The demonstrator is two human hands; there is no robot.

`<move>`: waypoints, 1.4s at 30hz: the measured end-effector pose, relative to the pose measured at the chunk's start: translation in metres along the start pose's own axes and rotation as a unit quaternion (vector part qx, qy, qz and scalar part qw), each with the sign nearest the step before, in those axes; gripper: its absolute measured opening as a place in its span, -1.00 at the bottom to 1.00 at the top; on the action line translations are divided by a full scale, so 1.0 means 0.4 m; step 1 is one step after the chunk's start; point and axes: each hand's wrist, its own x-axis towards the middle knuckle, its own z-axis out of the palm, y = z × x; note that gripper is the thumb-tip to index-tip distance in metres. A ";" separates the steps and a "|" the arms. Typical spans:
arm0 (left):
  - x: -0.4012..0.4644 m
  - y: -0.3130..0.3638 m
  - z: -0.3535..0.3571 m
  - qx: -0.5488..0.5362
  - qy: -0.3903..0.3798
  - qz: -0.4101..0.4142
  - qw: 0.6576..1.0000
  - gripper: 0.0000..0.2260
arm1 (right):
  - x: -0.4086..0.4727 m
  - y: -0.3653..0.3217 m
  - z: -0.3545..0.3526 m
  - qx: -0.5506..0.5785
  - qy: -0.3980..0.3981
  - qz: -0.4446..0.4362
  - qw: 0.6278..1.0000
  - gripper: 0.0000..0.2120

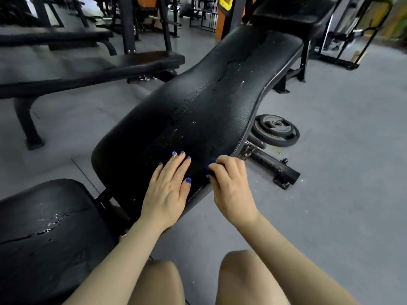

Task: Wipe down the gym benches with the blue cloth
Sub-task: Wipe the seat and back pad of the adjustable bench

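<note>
Left hand (168, 190) flat on bench (209, 102); right hand (231, 186) seemingly grips blue cloth (211, 162).

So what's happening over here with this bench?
A person is cleaning a black padded gym bench. Their left hand lies flat on the near end of the pad, while the right hand grips a bunched blue cloth against the pad's right edge. The vinyl is cracked and looks wet along the middle. A weight plate lies on the floor beside it.

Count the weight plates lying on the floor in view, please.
1. A single weight plate lies flat on the floor right of the bench pad, beside its base. Others may be hidden behind benches or in the blurred background.
</note>
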 end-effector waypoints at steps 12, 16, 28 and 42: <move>0.059 0.057 -0.054 -0.040 -0.006 -0.031 0.999 -0.52 | -0.060 0.011 -0.047 0.176 0.129 0.301 0.928 -0.77; 0.156 0.105 -0.062 -0.068 0.013 -0.025 0.997 -0.53 | -0.027 0.026 -0.046 0.246 0.183 0.415 0.857 -0.80; 0.238 0.117 0.036 -0.024 0.029 0.007 0.999 -0.47 | 0.062 0.059 0.055 0.294 0.263 0.391 0.832 -0.80; 0.237 0.112 0.048 -0.011 0.050 0.017 0.999 -0.51 | 0.119 0.177 0.047 0.280 0.229 0.366 0.858 -0.83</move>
